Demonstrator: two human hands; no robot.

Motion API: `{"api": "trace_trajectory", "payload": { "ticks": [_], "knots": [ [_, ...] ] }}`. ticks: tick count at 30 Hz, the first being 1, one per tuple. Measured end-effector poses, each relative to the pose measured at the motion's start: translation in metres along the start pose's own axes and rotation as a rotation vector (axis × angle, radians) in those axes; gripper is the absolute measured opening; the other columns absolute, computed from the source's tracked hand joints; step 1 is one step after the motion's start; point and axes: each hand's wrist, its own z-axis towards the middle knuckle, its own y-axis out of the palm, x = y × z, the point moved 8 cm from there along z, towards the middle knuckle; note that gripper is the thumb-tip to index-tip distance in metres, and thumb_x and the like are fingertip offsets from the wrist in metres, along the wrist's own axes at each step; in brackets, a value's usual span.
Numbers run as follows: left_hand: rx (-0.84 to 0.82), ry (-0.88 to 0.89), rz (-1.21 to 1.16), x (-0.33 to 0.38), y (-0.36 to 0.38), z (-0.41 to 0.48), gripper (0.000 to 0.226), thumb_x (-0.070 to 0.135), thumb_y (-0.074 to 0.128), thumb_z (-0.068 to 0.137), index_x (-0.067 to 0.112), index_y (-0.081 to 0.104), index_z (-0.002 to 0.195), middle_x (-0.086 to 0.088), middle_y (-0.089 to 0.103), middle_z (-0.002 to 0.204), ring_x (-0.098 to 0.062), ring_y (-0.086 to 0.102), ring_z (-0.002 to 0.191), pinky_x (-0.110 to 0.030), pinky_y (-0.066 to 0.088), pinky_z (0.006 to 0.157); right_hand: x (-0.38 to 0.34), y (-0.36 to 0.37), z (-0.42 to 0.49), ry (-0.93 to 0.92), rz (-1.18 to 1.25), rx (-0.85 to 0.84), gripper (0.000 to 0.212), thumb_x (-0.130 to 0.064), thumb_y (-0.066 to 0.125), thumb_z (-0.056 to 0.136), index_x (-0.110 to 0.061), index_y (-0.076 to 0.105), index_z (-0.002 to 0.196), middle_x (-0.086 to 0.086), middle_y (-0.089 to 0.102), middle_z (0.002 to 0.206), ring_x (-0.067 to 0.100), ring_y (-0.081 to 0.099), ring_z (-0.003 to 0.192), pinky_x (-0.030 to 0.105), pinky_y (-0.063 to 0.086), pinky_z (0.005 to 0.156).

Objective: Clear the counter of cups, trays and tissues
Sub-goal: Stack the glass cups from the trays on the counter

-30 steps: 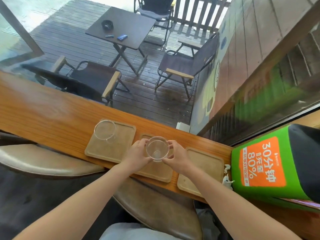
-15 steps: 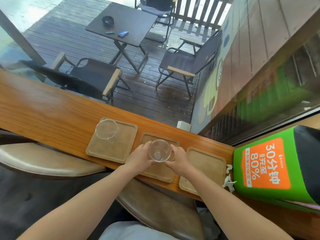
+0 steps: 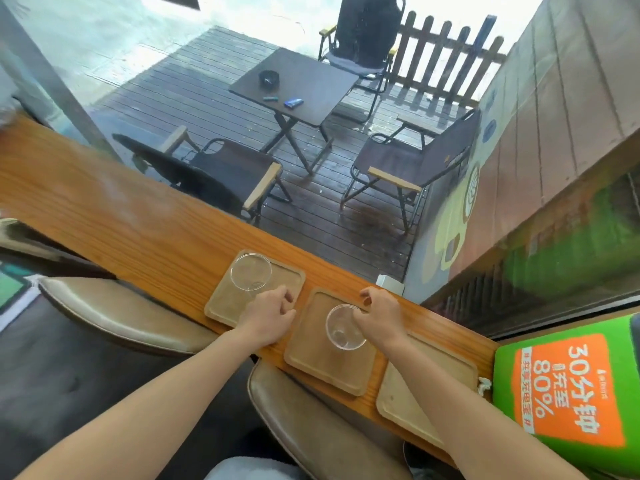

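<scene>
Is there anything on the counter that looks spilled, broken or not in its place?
Nothing is spilled or broken. Two clear cups stand upright on two of the three wooden trays. Only the crumpled tissue looks untidy, wedged between the rightmost tray and the green box.

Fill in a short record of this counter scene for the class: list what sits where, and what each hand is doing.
counter: long wooden counter
trays: three wooden, side by side
left tray: holds a clear cup
middle tray: second clear cup above it
right tray: bare
tissues: crumpled, beside right tray
left hand: loosely curled, holding nothing
right hand: fingers on second cup's rim
</scene>
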Motion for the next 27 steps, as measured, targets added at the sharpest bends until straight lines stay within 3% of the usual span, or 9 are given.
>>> {"api": "trace_trajectory", "payload": {
  "ticks": [3, 6, 9, 12, 15, 18, 22, 27],
  "knots": [
    [0.020, -0.068, -0.047, -0.026, -0.013, -0.007, 0.010, 0.029, 0.064, 0.089, 0.029, 0.057, 0.096, 0.011, 0.062, 0.080, -0.005, 0.060, 0.076, -0.029, 0.055, 0.070, -0.039, 0.024, 0.005, -0.094, 0.014, -0.049, 0.035, -0.019, 0.068, 0.087, -0.017, 0.061, 0.121, -0.004, 0.059, 0.109, 0.016, 0.056, 0.105, 0.030, 0.051, 0.089],
    [0.034, -0.142, -0.054, -0.055, -0.023, -0.013, 0.007, 0.030, 0.063, 0.088, 0.031, 0.057, 0.089, 0.011, 0.062, 0.081, -0.004, 0.059, 0.077, -0.026, 0.052, 0.067, -0.074, 0.053, 0.009, -0.171, 0.053, -0.115, 0.032, -0.020, 0.068, 0.087, -0.018, 0.061, 0.119, -0.010, 0.058, 0.101, 0.008, 0.057, 0.092, 0.023, 0.051, 0.079],
    [0.013, -0.216, -0.041, -0.085, -0.029, -0.016, 0.005, 0.032, 0.060, 0.087, 0.030, 0.055, 0.089, 0.010, 0.062, 0.084, -0.008, 0.059, 0.079, -0.031, 0.054, 0.070, -0.099, 0.083, 0.016, -0.196, 0.047, -0.194, 0.038, -0.022, 0.068, 0.087, -0.017, 0.059, 0.124, -0.007, 0.060, 0.099, 0.008, 0.057, 0.087, 0.023, 0.052, 0.073],
    [0.013, -0.294, -0.061, -0.110, -0.033, -0.013, 0.010, 0.033, 0.061, 0.085, 0.029, 0.054, 0.091, 0.010, 0.061, 0.086, -0.011, 0.059, 0.080, -0.038, 0.056, 0.075, -0.113, 0.110, 0.024, -0.178, 0.043, -0.247, 0.051, -0.025, 0.069, 0.085, -0.017, 0.053, 0.133, -0.004, 0.061, 0.107, 0.012, 0.058, 0.093, 0.024, 0.051, 0.075],
    [0.028, -0.334, -0.090, -0.129, -0.037, 0.000, 0.020, 0.031, 0.064, 0.084, 0.027, 0.051, 0.098, 0.009, 0.059, 0.086, -0.010, 0.057, 0.080, -0.036, 0.054, 0.071, -0.117, 0.134, 0.036, -0.129, 0.043, -0.289, 0.068, -0.022, 0.068, 0.083, -0.016, 0.040, 0.145, 0.006, 0.055, 0.131, 0.021, 0.055, 0.116, 0.032, 0.050, 0.092],
    [0.049, -0.357, -0.158, -0.141, -0.039, 0.019, 0.039, 0.027, 0.068, 0.084, 0.023, 0.047, 0.117, 0.007, 0.055, 0.097, -0.010, 0.055, 0.086, -0.027, 0.046, 0.067, -0.116, 0.152, 0.048, -0.055, 0.101, -0.312, 0.079, -0.019, 0.069, 0.082, -0.018, 0.030, 0.150, 0.008, 0.047, 0.143, 0.024, 0.048, 0.128, 0.038, 0.046, 0.103],
    [0.052, -0.376, -0.252, -0.148, -0.039, 0.042, 0.070, 0.022, 0.075, 0.082, 0.024, 0.036, 0.140, 0.001, 0.052, 0.123, -0.018, 0.053, 0.109, -0.032, 0.048, 0.085, -0.125, 0.164, 0.063, -0.069, 0.179, -0.301, 0.079, -0.018, 0.073, 0.078, -0.021, 0.035, 0.147, 0.005, 0.048, 0.139, 0.021, 0.046, 0.128, 0.035, 0.042, 0.104],
    [0.030, -0.287, -0.344, -0.138, -0.039, 0.059, 0.075, 0.024, 0.081, 0.078, 0.030, 0.039, 0.139, 0.004, 0.053, 0.135, -0.021, 0.053, 0.119, -0.033, 0.046, 0.090, -0.139, 0.168, 0.069, -0.124, 0.244, -0.295, 0.070, -0.019, 0.077, 0.078, -0.022, 0.045, 0.140, -0.001, 0.055, 0.133, 0.015, 0.049, 0.123, 0.031, 0.043, 0.101]
  ]
}}
